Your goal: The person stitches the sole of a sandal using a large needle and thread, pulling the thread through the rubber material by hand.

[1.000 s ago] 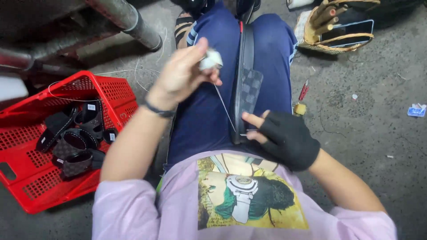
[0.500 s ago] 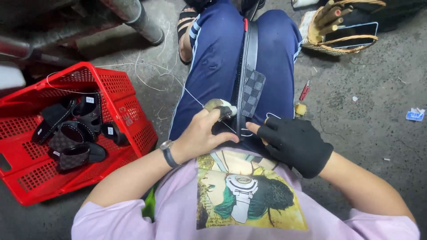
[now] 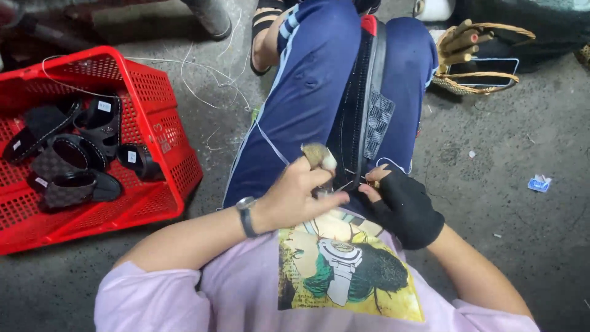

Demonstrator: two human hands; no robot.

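Note:
A long black sandal piece (image 3: 362,104) with a grey checked patch (image 3: 379,123) stands clamped between my knees in blue trousers. My left hand (image 3: 301,190), a watch on its wrist and tan wrapping on one finger, is closed at the piece's near end, pinching a white thread (image 3: 270,144) that runs across my left thigh. My right hand (image 3: 399,206), in a black fingerless glove, pinches the same near edge from the right. The two hands almost touch. Any needle is too small to make out.
A red plastic basket (image 3: 172,141) with several black sandal uppers (image 3: 74,163) sits on the concrete floor to my left. Loose threads (image 3: 203,80) lie beside it. A woven basket (image 3: 485,74) holding a phone is at the far right, and a paper scrap (image 3: 539,182) lies nearer.
My left hand, raised and drawing the thread up a second ago, has come down to the near end of the piece beside my gloved right hand.

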